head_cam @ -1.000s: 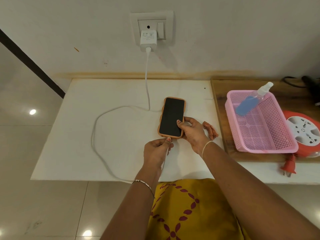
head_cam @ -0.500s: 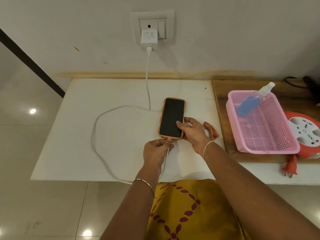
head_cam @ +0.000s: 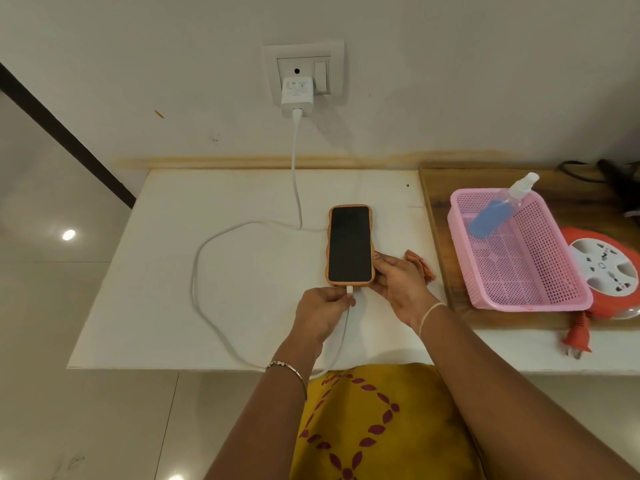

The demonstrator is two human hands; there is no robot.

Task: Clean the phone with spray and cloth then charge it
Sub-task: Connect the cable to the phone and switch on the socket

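One phone [head_cam: 349, 248] in an orange case lies screen-up on the white table [head_cam: 166, 289], the left hand [head_cam: 323, 311] pinching the one white cable [head_cam: 207, 271] at its bottom edge while the right hand [head_cam: 401, 285] grips its lower right side. Beside that hand lies one orange cloth [head_cam: 420, 268], and one spray bottle [head_cam: 502, 206] leans in the single pink basket [head_cam: 519, 292].

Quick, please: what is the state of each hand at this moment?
Left hand: closed, pinching the charging cable plug at the phone's bottom edge.
Right hand: closed, gripping the phone at its lower right side.

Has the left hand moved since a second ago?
Yes, slightly. The left hand has backed off from the phone toward the near table edge: the white plug now shows between fingers and case, where fingertips touched it before.
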